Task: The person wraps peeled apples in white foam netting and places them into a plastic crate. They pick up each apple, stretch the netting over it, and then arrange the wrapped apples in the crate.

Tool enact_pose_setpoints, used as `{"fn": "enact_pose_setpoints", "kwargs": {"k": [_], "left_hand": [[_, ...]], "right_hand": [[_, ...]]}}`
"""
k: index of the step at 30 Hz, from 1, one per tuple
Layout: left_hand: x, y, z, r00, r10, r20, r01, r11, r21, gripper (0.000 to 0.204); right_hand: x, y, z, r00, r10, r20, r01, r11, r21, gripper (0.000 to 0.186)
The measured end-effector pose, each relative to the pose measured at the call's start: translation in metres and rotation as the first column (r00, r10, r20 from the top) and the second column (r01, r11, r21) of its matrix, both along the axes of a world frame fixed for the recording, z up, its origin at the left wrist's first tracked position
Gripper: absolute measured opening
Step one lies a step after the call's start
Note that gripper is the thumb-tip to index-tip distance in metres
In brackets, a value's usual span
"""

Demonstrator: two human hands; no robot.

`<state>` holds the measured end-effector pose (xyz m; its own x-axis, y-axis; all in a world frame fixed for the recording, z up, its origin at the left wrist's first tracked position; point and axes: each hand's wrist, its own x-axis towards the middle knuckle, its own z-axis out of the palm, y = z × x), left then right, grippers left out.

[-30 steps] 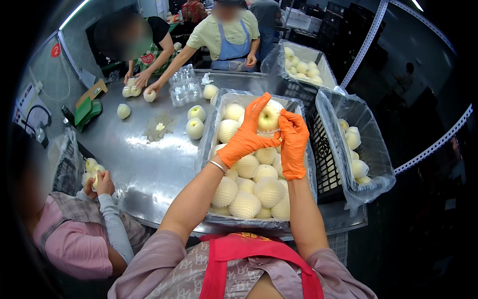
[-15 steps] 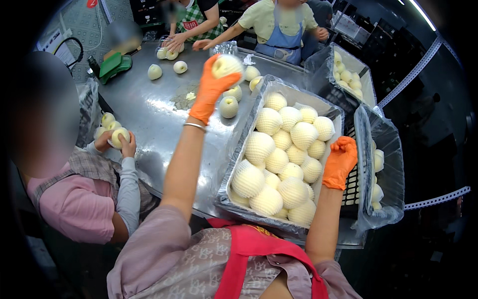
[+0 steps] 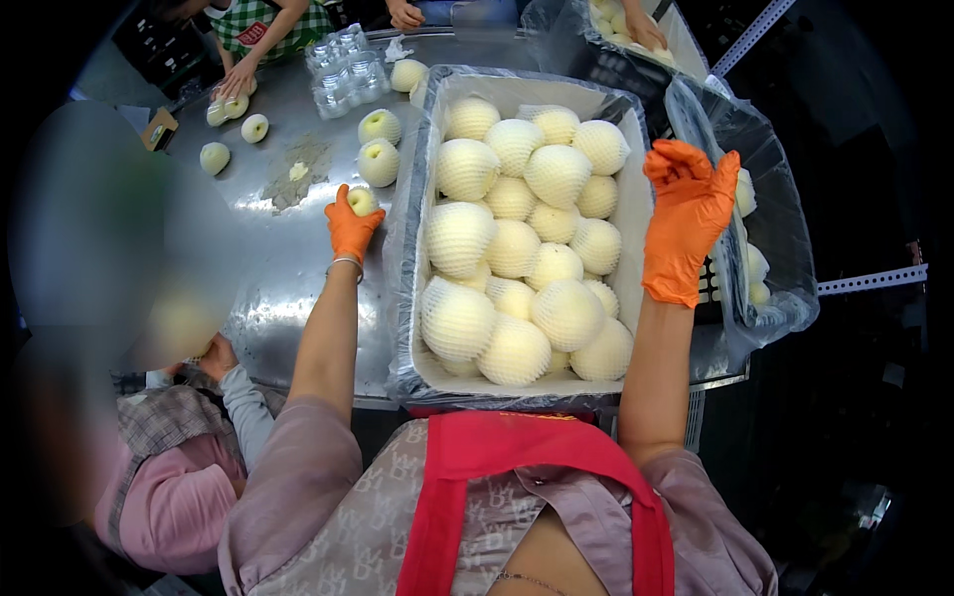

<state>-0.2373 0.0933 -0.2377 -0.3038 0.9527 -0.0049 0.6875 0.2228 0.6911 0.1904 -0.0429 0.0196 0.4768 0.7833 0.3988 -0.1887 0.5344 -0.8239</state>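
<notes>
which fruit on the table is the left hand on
The fruit lowest in view beside the crate's left wall; only it has the left hand around it.

The orange-gloved left grip [image 3: 352, 230] covers part of a round pale-yellow fruit [image 3: 362, 202]; blur hides from me what the pink-sleeved co-worker [image 3: 179, 512] holds; the green-and-white checked apron [image 3: 298, 28] is cut by the upper edge; the topmost foam-netted pale fruits [image 3: 566, 313] hide whatever lies deeper in the white-lined rectangular crate [image 3: 497, 91]
</notes>
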Motion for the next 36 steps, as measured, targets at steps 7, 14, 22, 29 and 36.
{"fn": "enact_pose_setpoints", "kwargs": {"k": [7, 14, 22, 29, 36], "left_hand": [[-0.041, 0.012, 0.026, 0.967, -0.24, 0.082, 0.23, 0.966, 0.117, 0.122], [-0.006, -0.03, 0.184, 0.854, -0.3, 0.425, 0.125, 0.912, 0.391, 0.082], [0.134, -0.121, 0.281, 0.425, -0.711, 0.56, 0.427, 0.703, 0.569, 0.053], [0.211, -0.129, 0.278, 0.229, -0.732, 0.642, 0.531, 0.647, 0.548, 0.068], [0.22, -0.13, 0.263, 0.159, -0.715, 0.681, 0.521, 0.646, 0.558, 0.078]], "right_hand": [[-0.025, -0.036, 0.04, 0.551, 0.157, 0.82, 0.199, 0.929, -0.312, 0.037], [-0.032, -0.107, -0.017, -0.135, 0.54, 0.831, 0.006, 0.839, -0.545, 0.091], [-0.028, -0.112, -0.057, 0.285, 0.53, 0.799, -0.008, 0.835, -0.55, 0.083], [-0.031, -0.073, -0.001, 0.772, 0.507, -0.383, -0.622, 0.725, -0.296, 0.067], [-0.037, -0.014, -0.032, 0.885, 0.436, -0.161, -0.463, 0.858, -0.222, 0.079]]}}
